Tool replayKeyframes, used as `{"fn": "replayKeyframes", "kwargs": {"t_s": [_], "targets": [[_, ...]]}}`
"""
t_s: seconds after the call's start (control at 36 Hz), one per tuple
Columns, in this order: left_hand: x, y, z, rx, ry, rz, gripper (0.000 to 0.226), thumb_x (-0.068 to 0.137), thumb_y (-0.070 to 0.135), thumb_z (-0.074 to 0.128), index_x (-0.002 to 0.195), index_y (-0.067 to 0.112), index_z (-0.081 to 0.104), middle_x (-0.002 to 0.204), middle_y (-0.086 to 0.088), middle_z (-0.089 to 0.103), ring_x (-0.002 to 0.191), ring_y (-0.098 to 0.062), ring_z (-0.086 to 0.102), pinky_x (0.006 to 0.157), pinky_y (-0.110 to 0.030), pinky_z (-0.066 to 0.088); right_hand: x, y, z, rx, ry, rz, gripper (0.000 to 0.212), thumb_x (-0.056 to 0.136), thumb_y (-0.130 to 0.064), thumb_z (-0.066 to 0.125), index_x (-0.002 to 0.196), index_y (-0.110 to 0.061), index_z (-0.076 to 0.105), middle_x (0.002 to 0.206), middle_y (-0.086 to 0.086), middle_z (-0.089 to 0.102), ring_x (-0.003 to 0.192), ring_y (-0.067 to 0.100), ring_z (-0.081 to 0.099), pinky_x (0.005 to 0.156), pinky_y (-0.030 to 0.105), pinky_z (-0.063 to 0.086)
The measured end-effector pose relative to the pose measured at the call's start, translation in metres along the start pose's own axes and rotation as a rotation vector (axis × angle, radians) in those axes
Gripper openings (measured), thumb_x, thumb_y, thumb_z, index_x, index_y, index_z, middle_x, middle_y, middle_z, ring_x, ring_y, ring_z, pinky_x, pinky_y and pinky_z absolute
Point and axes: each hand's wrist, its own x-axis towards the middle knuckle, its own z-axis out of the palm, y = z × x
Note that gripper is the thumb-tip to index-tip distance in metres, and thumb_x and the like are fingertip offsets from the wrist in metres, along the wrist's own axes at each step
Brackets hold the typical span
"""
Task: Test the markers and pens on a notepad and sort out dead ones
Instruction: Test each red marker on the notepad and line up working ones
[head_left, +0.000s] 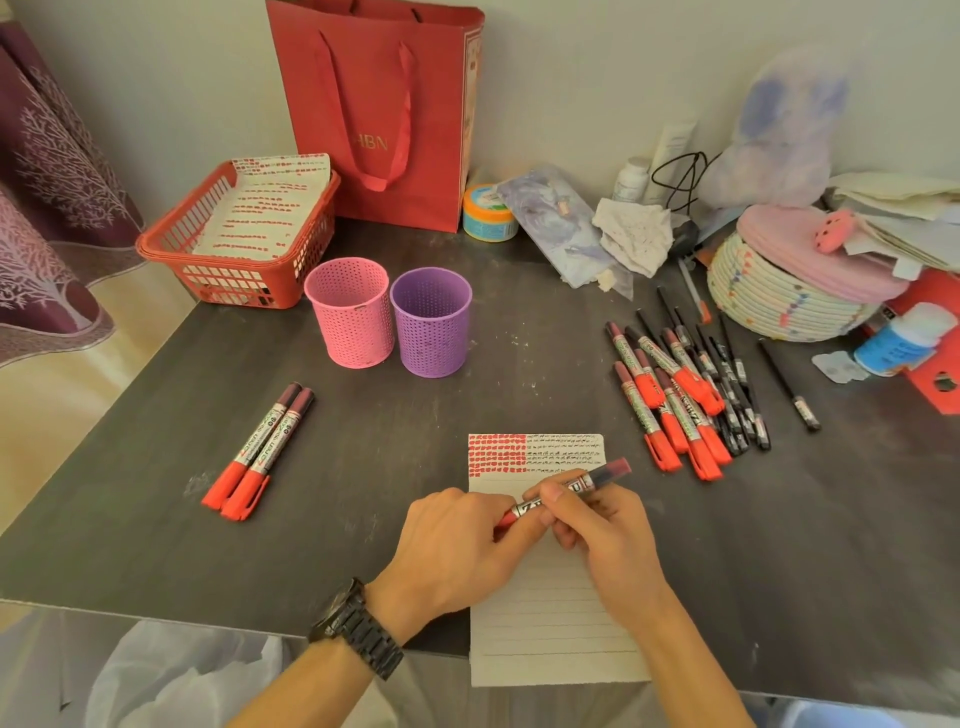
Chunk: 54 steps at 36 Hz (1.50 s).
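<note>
Both hands hold one red marker (566, 491) above the lined notepad (550, 597): the left hand (457, 540) grips its red cap end, the right hand (597, 525) pinches the barrel. Two markers (257, 452) lie at left, a pile (685, 395) at right.

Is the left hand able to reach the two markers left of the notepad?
Probably yes: only bare table separates the left hand from the two markers, but it now holds a marker.
</note>
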Motion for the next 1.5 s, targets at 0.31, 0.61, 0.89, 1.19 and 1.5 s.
{"fn": "replayKeyframes", "kwargs": {"t_s": [0.31,0.61,0.89,1.19,1.5], "targets": [[-0.008,0.018,-0.025,-0.380,-0.238,-0.106,0.081,0.080,0.088,0.033,0.061,0.012,0.050,0.051,0.006,0.036,0.047,-0.013,0.030,0.052,-0.031,0.029,-0.004,-0.017,-0.004,0.012,-0.136,0.014,0.039,0.084,-0.048,0.068,0.086,-0.010,0.079,0.067,0.012,0.058,0.062,0.013,0.048,0.059,0.025,0.039],[-0.020,0.006,-0.063,-0.232,-0.097,-0.084,0.048,0.067,0.091,0.048,0.081,0.045,0.042,0.073,0.020,0.055,0.067,-0.003,0.051,0.056,-0.018,0.039,-0.017,-0.068,-0.016,0.152,0.082,-0.113,0.040,0.083,-0.053,0.074,0.092,-0.015,0.078,0.060,0.005,0.055,0.055,0.018,0.047,0.054,0.038,0.030],[-0.004,-0.036,-0.039,0.006,-0.056,-0.056,0.028,0.085,0.061,0.062,0.095,0.043,0.044,0.141,0.028,0.047,0.139,0.000,0.032,0.118,-0.032,0.018,0.003,-0.051,0.010,0.100,0.135,0.009,0.024,0.083,-0.039,0.076,0.077,-0.020,0.064,0.061,0.003,0.051,0.050,0.020,0.056,0.047,0.029,0.046],[-0.010,-0.041,-0.025,-0.041,-0.038,-0.040,0.042,0.075,0.076,0.058,0.085,0.041,0.037,0.141,0.031,0.048,0.142,0.008,0.024,0.120,-0.026,0.001,0.016,-0.032,0.035,-0.002,0.144,0.021,0.031,0.078,-0.050,0.074,0.095,-0.025,0.075,0.080,0.010,0.074,0.067,0.028,0.074,0.057,0.034,0.059],[-0.010,-0.039,-0.027,-0.067,-0.015,-0.065,0.045,0.076,0.068,0.066,0.083,0.040,0.032,0.139,0.032,0.049,0.141,0.007,0.028,0.121,-0.024,0.004,0.014,-0.007,0.043,-0.374,0.354,-0.125,0.026,0.089,-0.027,0.075,0.069,-0.023,0.060,0.057,-0.006,0.067,0.050,0.007,0.064,0.053,0.015,0.051]]}}
